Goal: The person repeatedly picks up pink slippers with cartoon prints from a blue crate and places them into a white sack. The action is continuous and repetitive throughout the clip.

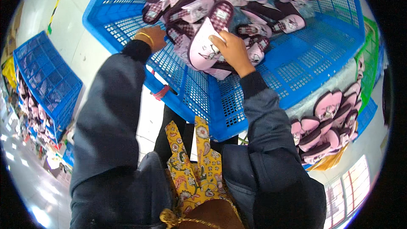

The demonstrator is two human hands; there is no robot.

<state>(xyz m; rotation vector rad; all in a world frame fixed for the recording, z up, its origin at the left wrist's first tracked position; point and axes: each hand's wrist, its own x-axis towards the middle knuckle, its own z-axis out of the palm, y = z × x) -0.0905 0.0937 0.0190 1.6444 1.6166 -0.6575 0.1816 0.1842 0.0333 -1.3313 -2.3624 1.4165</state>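
My right hand (232, 50) grips a pink slipper (206, 46) with a dark red checked lining, thumb on top of its toe part. The slipper is raised over a heap of similar slippers (197, 9) in a large blue plastic basket (292, 74). Several of the heaped slippers lie tilted, some showing dark soles. My left hand (153, 37) is at the basket's left side, beside the heap, with its fingers curled. Its fingertips are hidden, so what they hold, if anything, does not show.
More pink slippers (328, 127) are piled at the right, below a green crate (371, 59). At the left stands another blue basket (48, 80) with slippers beside it. A red tie (161, 92) is on the near basket's rim. Yellow-and-black tape (59, 2) marks the floor.
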